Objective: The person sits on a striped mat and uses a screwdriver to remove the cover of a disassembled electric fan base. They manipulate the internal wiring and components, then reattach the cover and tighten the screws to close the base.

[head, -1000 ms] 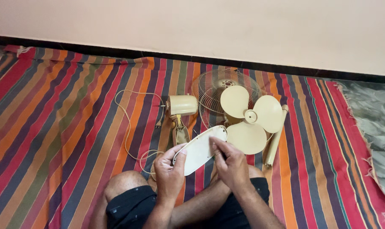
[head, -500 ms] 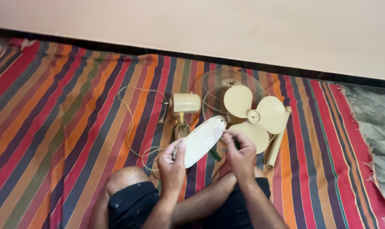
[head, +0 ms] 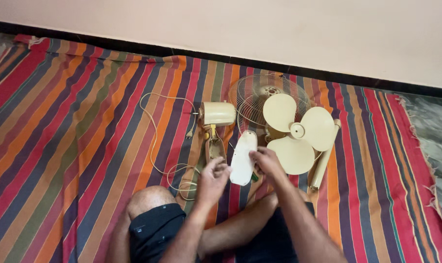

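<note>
Black shorts (small pale mark on one leg), 2 bare forearms.

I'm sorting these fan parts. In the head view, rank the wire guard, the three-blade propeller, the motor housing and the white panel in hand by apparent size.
1. Wire guard
2. Three-blade propeller, close behind, partly covering the guard
3. White panel, though nearer the camera
4. Motor housing

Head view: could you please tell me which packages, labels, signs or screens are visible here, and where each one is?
None show: only cream fan parts on a striped mat. The white oval panel between the hands is plain.
</note>
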